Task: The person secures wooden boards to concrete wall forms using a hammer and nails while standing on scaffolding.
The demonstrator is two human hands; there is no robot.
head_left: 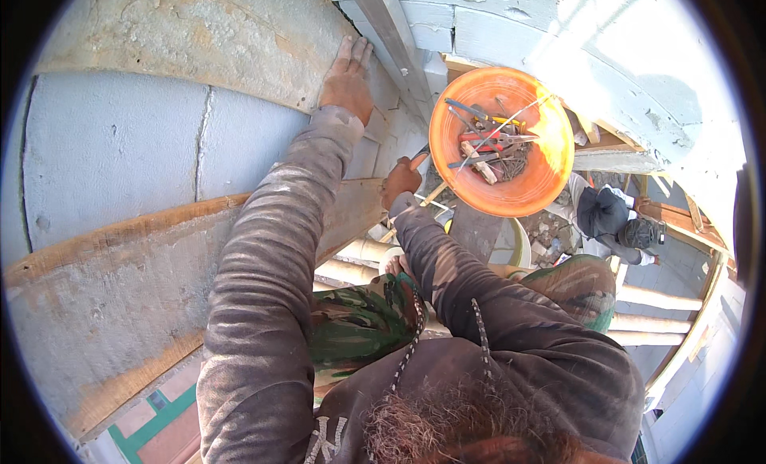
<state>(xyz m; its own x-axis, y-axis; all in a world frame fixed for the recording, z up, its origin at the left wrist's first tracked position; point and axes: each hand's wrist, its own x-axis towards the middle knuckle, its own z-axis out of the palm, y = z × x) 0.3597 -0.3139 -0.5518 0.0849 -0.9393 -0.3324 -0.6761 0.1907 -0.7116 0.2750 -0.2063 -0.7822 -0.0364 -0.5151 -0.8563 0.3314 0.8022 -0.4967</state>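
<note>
My left hand (347,82) lies flat with fingers stretched out on the upper cement-crusted board (231,45), near where it meets a metal post (391,33). Lower down, my right hand (400,182) is closed round the orange handle (418,159) of a tool; its far end is partly hidden by the basin's rim, so its kind is unclear. Just right of that hand sits a round orange basin (550,165). Inside lie red-handled pliers (483,137), other hand tools and a heap of nails (513,162). A lower board (128,304) runs along the block wall.
Pale block wall (120,137) stands on the left, with more blockwork (638,73) at the upper right. Bamboo poles (654,298) cross below me. Far beneath, another person (610,217) in a dark cap bends near wooden boards and rubble (546,236).
</note>
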